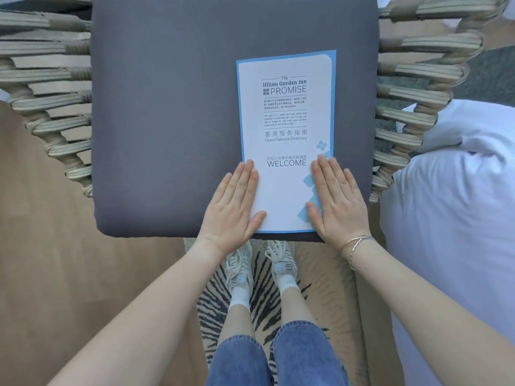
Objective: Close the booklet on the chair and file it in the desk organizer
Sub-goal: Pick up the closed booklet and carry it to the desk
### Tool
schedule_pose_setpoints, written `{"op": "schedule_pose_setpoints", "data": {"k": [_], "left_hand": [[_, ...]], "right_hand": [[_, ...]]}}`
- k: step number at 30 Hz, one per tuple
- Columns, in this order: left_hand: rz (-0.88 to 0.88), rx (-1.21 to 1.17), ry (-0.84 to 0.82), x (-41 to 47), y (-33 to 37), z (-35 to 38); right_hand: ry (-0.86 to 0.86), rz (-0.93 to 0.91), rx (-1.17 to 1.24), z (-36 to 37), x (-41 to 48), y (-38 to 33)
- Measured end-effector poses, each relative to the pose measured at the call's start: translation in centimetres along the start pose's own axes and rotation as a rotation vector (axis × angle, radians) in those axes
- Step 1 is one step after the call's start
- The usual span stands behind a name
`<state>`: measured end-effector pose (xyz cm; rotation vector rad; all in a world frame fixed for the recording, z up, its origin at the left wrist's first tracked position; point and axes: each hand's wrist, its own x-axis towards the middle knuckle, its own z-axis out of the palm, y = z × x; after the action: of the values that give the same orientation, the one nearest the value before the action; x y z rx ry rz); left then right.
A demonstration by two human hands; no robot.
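Note:
A white booklet (285, 121) with a blue border lies closed and flat on the right half of the chair's grey seat cushion (167, 121), cover up, reading "WELCOME". My left hand (232, 203) rests flat on its lower left edge, fingers together, partly on the cushion. My right hand (335, 200) lies flat on its lower right corner, a thin bracelet on the wrist. Neither hand grips the booklet. No desk organizer is in view.
The chair has woven rope sides (47, 101) on the left and right. White bedding (451, 204) lies close on the right. Below are my legs in jeans, white sneakers (280, 260) and a zebra-pattern rug (211, 302) on a wooden floor.

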<state>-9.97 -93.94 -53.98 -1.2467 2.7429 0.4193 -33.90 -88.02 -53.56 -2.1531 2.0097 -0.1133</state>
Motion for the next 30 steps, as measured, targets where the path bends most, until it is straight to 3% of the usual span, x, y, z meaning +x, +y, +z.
{"op": "schedule_pose_setpoints", "data": {"k": [7,11,14,20,24,27,30], "left_hand": [[-0.023,-0.047,-0.158,0.1,1.1,-4.7],[-0.063,-0.230,-0.073,1.3,0.7,-8.5],[-0.232,-0.374,0.042,2.7,-0.1,-10.0],[-0.589,-0.664,0.096,5.5,1.4,-9.0],[-0.771,-1.008,0.161,6.4,3.0,-8.6],[-0.875,-1.189,0.172,6.5,2.5,-9.0],[-0.867,-1.430,0.113,5.6,1.2,-10.0]], "right_hand": [[-0.177,0.059,0.059,-4.1,0.6,-1.1],[-0.173,0.189,0.225,-6.9,1.4,-2.3],[-0.092,0.292,0.260,-8.3,3.4,-2.4],[-0.093,0.524,0.194,-7.6,6.9,-3.2],[-0.107,0.603,0.218,-6.7,7.1,-4.4],[-0.076,0.679,0.416,-6.9,6.9,-4.4],[-0.032,0.755,0.689,-7.8,6.4,-3.8]]}}
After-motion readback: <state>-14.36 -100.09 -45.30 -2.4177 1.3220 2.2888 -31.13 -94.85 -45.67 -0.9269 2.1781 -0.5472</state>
